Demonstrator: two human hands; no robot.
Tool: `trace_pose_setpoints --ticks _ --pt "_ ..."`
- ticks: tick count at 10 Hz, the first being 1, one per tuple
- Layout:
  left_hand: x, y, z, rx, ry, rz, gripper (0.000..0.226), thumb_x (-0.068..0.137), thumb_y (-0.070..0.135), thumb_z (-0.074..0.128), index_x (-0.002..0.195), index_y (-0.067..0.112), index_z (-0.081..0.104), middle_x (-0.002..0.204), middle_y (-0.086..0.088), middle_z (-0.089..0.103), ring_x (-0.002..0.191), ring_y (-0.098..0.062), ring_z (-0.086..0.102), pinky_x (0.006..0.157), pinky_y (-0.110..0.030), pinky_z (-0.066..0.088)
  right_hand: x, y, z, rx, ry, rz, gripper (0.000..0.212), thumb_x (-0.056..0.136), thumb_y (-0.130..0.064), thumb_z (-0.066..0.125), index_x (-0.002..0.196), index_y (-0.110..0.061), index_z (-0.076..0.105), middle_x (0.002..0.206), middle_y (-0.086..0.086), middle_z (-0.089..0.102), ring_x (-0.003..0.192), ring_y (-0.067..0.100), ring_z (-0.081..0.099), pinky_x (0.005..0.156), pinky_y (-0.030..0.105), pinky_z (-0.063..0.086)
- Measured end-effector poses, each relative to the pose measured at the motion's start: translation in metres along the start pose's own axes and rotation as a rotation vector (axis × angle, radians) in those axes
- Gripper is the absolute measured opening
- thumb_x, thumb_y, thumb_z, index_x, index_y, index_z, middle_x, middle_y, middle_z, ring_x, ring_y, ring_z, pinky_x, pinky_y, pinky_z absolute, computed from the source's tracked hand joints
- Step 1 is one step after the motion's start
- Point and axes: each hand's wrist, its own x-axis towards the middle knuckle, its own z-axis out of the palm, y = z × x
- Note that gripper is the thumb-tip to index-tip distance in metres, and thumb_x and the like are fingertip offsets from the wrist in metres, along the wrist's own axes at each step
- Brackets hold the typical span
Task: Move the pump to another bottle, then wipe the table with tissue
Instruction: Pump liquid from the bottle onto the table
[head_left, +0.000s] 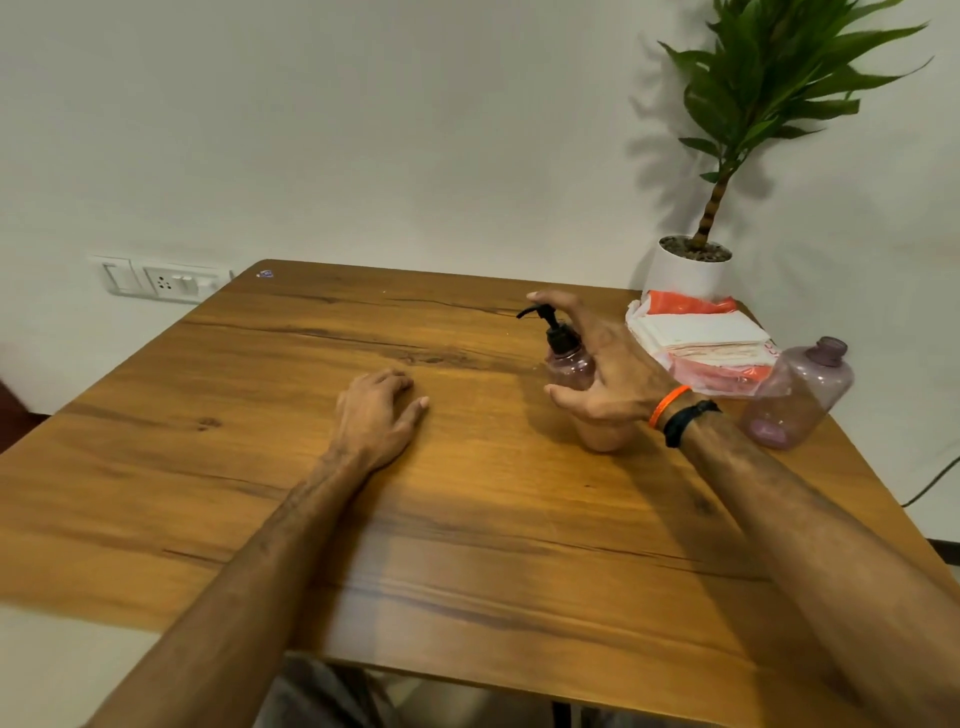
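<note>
Table (363, 519) bearing everything. Open-necked spare bottle (797, 395) standing near right edge, tissue pack (696, 338) just beyond. Right hand (608, 369) spreading around pump bottle (569, 369), fingers uncurled, not yet gripping; pump (550, 325) sitting capped. Left hand (379, 410) resting relaxed, holding nothing. Risk: unsteadied bottle tipping during unscrewing.

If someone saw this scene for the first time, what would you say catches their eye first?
Probably the right hand spread around the small bottle with the black pump, right of the table's middle. Next, the tall green plant in its white pot at the far right corner, with the tissue pack and an open, pumpless bottle near it. The left hand rests on the wood.
</note>
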Motion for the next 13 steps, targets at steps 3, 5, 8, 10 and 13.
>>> trace_pose_setpoints --ticks 3,5,8,10,13 --pt "0.002 -0.021 0.004 0.093 -0.023 0.082 0.048 0.099 0.039 0.048 0.139 0.015 0.053 0.150 -0.006 0.048 0.140 -0.023 0.039 0.117 -0.040 0.029 0.012 -0.003 0.003 0.040 -0.225 0.012 0.086 0.064 -0.027 0.072 0.138 -0.040 0.029 0.082 0.000 0.062 0.075 0.016 0.064 0.066 0.041 0.059" --pt "0.002 -0.019 0.004 0.100 -0.010 0.071 0.048 0.098 0.039 0.050 0.138 0.014 0.055 0.149 -0.006 0.049 0.139 -0.024 0.041 0.116 -0.041 0.031 0.015 -0.008 0.007 0.038 -0.294 -0.010 0.086 0.064 -0.028 0.075 0.138 -0.030 0.032 0.086 -0.010 0.055 0.079 0.012 0.062 0.071 0.039 0.060" --pt "0.003 -0.022 0.005 0.090 -0.020 0.069 0.049 0.098 0.040 0.048 0.140 0.015 0.053 0.150 -0.005 0.047 0.141 -0.023 0.038 0.117 -0.040 0.028 0.018 -0.011 0.009 0.011 -0.280 -0.029 0.080 0.063 -0.029 0.073 0.134 -0.027 0.035 0.084 -0.002 0.061 0.075 0.015 0.065 0.068 0.040 0.061" --pt "0.003 -0.022 0.005 0.078 -0.019 0.073 0.049 0.099 0.039 0.049 0.140 0.014 0.052 0.151 -0.005 0.047 0.141 -0.023 0.037 0.118 -0.040 0.028 0.015 -0.012 0.008 0.026 -0.245 -0.020 0.082 0.065 -0.029 0.072 0.137 -0.026 0.034 0.092 0.001 0.062 0.082 0.018 0.065 0.074 0.039 0.060" --pt "0.003 -0.020 0.005 0.073 -0.018 0.072 0.048 0.099 0.038 0.048 0.140 0.014 0.052 0.151 -0.005 0.046 0.141 -0.023 0.037 0.117 -0.041 0.028 0.026 -0.015 0.014 -0.045 -0.323 -0.006 0.082 0.063 -0.031 0.075 0.134 -0.022 0.037 0.098 0.008 0.066 0.080 0.025 0.066 0.068 0.044 0.060"
